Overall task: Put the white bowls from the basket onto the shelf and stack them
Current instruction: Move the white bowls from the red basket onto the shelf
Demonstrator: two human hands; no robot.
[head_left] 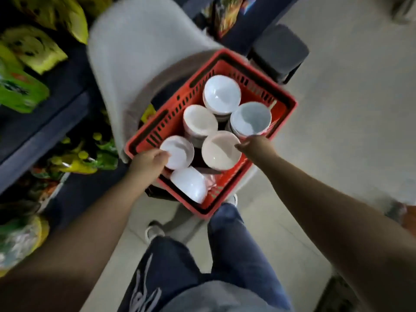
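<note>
Closest in, at the near corner of the basket (pixel 284 110): a tipped bowl (pixel 189 184), on its side, untouched. Just beyond, along the near-left edge: left hand (pixel 146 159), thumb and fingers curled over the near rim of the left bowl (pixel 177 152), gripping it. Level with that, at the near-right edge: right hand (pixel 256 146), fingertips against the right rim of the right bowl (pixel 220 150); cannot tell through the blur whether pinching or only touching. Further in, 3 stacks of white bowls: middle stack (pixel 200 120), far-right stack (pixel 251 119), far stack (pixel 221 93) by the far corner. Beyond and to the left, well apart from the basket: dark shelf (pixel 56 86), crowded with yellow and green packets (pixel 33 46). Probably the lifting step, with 0 bowls seen on the shelf. Crux of the coming move: shelf off to the left of both grips, so left hand nearer and likely first across; right bowl with the longer path, over the left bowl and the near-left edge. Needs lifting straight up before swinging left, mouths kept upward for stacking.
</note>
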